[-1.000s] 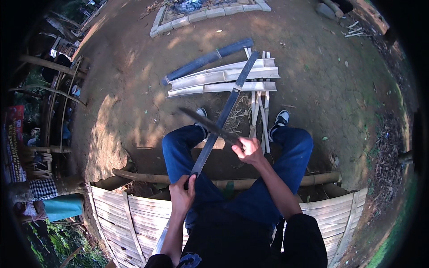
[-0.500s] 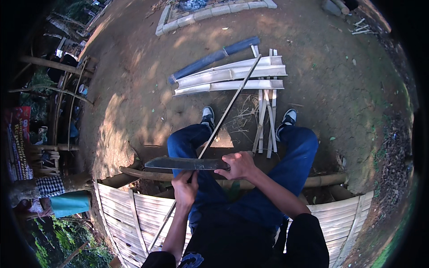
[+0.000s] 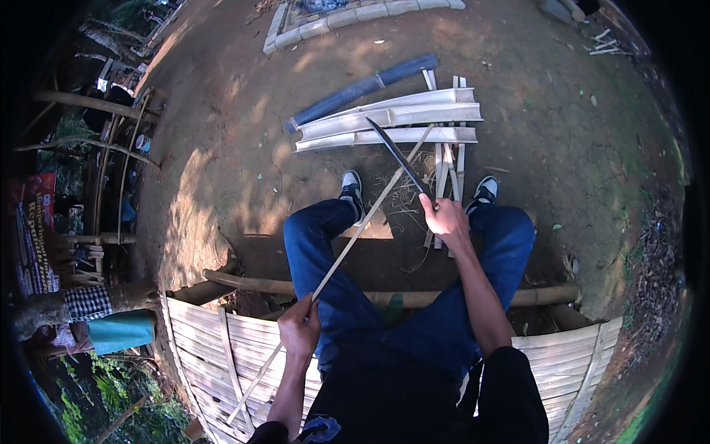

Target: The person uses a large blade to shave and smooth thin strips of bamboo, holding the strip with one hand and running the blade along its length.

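Note:
My left hand [image 3: 299, 328] is closed around a long, thin bamboo strip [image 3: 356, 231]. The strip slants from beside my left forearm, over my left thigh, up to the split bamboo ahead. In my right hand [image 3: 446, 220] is a machete [image 3: 396, 152], gripped by its handle above my right knee. Its dark blade points forward and left, seen nearly edge-on; whether it touches the strip I cannot tell. Beyond my feet lie pale split bamboo halves [image 3: 392, 115], with a dark whole bamboo pole [image 3: 362, 92] behind them. Several narrow bamboo slats [image 3: 441, 174] lie under the halves.
I sit on a slatted bamboo bench [image 3: 200, 337] with a bamboo rail [image 3: 543, 296] at its front. Thin shavings [image 3: 405, 194] lie on the dirt between my shoes. Concrete blocks [image 3: 340, 20] edge a pit farther off. Wooden poles [image 3: 96, 103] and a teal cloth [image 3: 120, 334] are at left.
The machete has swung from lying crosswise above my left hand to pointing forward, as my right hand moved forward and right. The strip has turned to show its pale face.

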{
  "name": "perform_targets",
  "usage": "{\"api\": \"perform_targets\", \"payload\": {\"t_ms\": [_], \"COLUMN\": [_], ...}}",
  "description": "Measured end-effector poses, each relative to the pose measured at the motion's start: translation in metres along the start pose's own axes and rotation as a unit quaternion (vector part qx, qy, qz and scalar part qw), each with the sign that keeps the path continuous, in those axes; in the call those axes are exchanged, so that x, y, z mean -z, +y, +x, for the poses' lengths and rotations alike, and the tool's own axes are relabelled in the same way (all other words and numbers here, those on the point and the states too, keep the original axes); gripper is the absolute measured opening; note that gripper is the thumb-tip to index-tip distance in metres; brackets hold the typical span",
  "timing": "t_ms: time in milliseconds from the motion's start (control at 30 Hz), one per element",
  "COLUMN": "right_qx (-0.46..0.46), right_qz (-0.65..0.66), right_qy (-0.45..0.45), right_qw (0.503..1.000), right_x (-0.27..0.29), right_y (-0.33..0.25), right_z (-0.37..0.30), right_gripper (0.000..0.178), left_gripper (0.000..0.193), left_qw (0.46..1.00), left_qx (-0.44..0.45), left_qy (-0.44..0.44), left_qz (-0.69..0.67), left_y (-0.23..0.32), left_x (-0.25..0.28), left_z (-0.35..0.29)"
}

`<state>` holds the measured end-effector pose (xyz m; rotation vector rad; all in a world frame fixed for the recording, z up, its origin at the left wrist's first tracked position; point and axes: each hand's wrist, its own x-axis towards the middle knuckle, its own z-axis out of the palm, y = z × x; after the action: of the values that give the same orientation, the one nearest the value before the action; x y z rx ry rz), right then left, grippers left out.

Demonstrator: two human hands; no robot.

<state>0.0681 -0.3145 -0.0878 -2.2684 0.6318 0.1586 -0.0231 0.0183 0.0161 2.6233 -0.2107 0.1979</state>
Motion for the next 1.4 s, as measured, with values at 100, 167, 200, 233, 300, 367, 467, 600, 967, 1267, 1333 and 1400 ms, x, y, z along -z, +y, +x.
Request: {"api": "perform_targets", "payload": {"t_ms": [100, 167, 200, 233, 300, 367, 467, 600, 967, 1267, 1333, 1400], "right_qx": [0.037, 0.094, 0.114, 0.135, 0.192, 0.301, 0.398, 0.394, 0.427, -0.001, -0.135, -0.158], "right_qz": [0.009, -0.005, -0.007, -0.009, -0.045, -0.017, 0.01, 0.022, -0.041, -0.039, -0.005, 0.074], "right_qy": [0.021, -0.007, -0.021, -0.034, -0.038, -0.032, -0.023, -0.057, 0.168, 0.012, 0.074, 0.122], "right_qw": [0.999, 0.996, 0.993, 0.99, 0.98, 0.953, 0.917, 0.917, 0.887, 0.999, 0.988, 0.977], "right_x": [-0.015, -0.022, -0.026, -0.031, -0.045, -0.049, -0.054, -0.058, -0.065, -0.003, 0.024, -0.01], "right_y": [0.013, 0.006, 0.002, -0.002, -0.011, -0.024, -0.042, -0.047, -0.019, -0.008, 0.045, 0.079], "right_z": [-0.006, -0.021, -0.029, -0.037, -0.055, -0.071, -0.089, -0.092, -0.061, -0.006, 0.032, 0.048], "right_gripper": [0.067, 0.064, 0.064, 0.065, 0.065, 0.064, 0.061, 0.06, 0.057, 0.068, 0.07, 0.07], "left_gripper": [0.015, 0.014, 0.015, 0.015, 0.015, 0.015, 0.015, 0.017, 0.017, 0.015, 0.014, 0.014], "left_qw": [0.997, 0.995, 0.994, 0.994, 0.994, 0.994, 0.992, 0.995, 0.996, 0.996, 0.995, 0.993], "left_qx": [0.032, 0.041, 0.046, 0.051, 0.067, 0.055, 0.096, 0.05, -0.014, 0.033, 0.05, 0.067], "left_qy": [0.003, -0.001, -0.013, -0.024, -0.037, -0.01, -0.035, 0.014, 0.02, 0.067, 0.06, 0.057], "left_qz": [-0.074, -0.091, -0.095, -0.098, -0.083, -0.091, -0.077, -0.086, -0.081, -0.044, -0.063, -0.074], "left_y": [-0.007, -0.004, 0.001, 0.007, 0.022, 0.022, 0.022, 0.02, 0.032, 0.012, 0.002, -0.004], "left_x": [-0.002, -0.006, -0.007, -0.009, -0.008, -0.013, -0.014, -0.02, -0.024, -0.002, 0.022, 0.038], "left_z": [-0.007, -0.004, 0.0, 0.005, 0.016, 0.023, 0.028, 0.024, 0.045, 0.033, 0.016, 0.014]}}
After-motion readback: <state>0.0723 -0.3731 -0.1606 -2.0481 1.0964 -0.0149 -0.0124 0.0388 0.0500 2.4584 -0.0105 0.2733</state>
